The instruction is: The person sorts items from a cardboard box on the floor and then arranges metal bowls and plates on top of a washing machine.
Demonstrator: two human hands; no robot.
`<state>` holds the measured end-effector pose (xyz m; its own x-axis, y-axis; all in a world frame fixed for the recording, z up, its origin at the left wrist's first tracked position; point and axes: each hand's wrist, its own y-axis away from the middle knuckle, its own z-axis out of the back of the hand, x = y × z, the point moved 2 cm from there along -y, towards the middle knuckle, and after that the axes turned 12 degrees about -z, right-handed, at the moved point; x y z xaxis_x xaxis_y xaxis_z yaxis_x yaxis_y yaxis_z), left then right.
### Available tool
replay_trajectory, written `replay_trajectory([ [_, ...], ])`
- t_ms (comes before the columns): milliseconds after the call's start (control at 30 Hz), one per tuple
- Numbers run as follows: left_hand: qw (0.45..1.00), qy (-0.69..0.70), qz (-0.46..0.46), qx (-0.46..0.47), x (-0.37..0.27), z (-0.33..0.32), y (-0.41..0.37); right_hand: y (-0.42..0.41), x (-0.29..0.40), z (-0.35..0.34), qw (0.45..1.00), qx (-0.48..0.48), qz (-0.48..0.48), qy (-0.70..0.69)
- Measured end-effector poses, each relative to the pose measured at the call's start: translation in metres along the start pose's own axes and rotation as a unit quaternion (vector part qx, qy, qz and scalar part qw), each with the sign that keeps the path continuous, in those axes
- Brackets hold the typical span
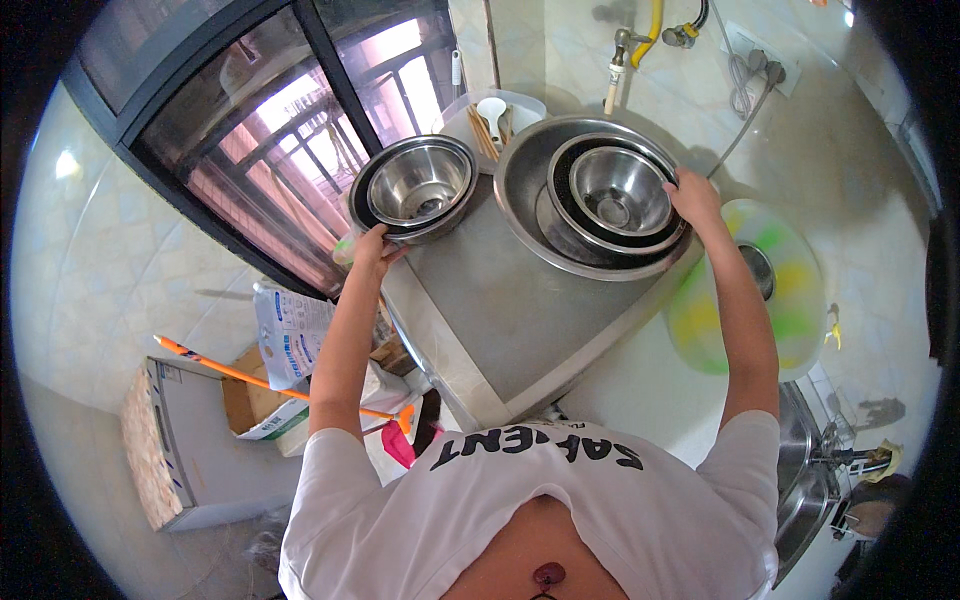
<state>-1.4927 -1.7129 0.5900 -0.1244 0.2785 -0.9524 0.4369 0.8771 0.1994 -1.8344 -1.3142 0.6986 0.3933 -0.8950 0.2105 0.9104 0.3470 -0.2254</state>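
Two groups of stainless steel bowls stand on a grey-topped stand [480, 322] before me. My left hand [375, 251] grips the near rim of the left bowl stack [420, 184], thumb on top and fingers underneath. On the right, a small steel bowl [619, 191] sits inside a dark perforated colander [559, 180], and both rest in a wide steel basin [521, 217]. My right hand [694, 196] holds the right side of these nested vessels, thumb over the inner rims. Its other fingers are mostly hidden, so which rims they grasp is unclear.
Behind the bowls, a translucent tray [529, 112] holds chopsticks and a white spoon [492, 109]. A window [300, 142] borders the left side. A green-yellow plastic cover [795, 322] lies right, near a steel sink [799, 442]. An orange pole [225, 367] crosses boxes lower left.
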Motion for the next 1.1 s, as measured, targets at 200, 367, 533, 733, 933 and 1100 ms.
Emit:
replay_trajectory([
  [200, 1.000, -0.021, -0.013, 0.013, 0.001, -0.003, -0.001, -0.040, -0.022, -0.024, 0.999, -0.020, 0.030, -0.006],
  [367, 0.999, -0.037, -0.005, -0.015, 0.011, 0.014, -0.015, -0.042, -0.017, -0.025, 0.998, -0.003, 0.057, -0.019],
  [533, 0.998, -0.064, -0.003, -0.010, 0.013, 0.012, -0.015, -0.045, -0.020, -0.027, 1.000, 0.016, 0.016, -0.013],
  [733, 0.998, -0.061, 0.001, 0.004, 0.018, 0.019, -0.023, -0.028, -0.016, -0.014, 0.993, 0.107, -0.023, -0.030],
  [933, 0.998, -0.058, 0.009, -0.025, 0.017, 0.015, -0.020, -0.010, -0.007, -0.011, 0.967, 0.200, -0.073, -0.140],
  [1100, 0.998, -0.027, 0.035, 0.052, 0.008, 0.009, -0.018, -0.002, 0.001, -0.022, 0.946, 0.207, -0.081, -0.238],
])
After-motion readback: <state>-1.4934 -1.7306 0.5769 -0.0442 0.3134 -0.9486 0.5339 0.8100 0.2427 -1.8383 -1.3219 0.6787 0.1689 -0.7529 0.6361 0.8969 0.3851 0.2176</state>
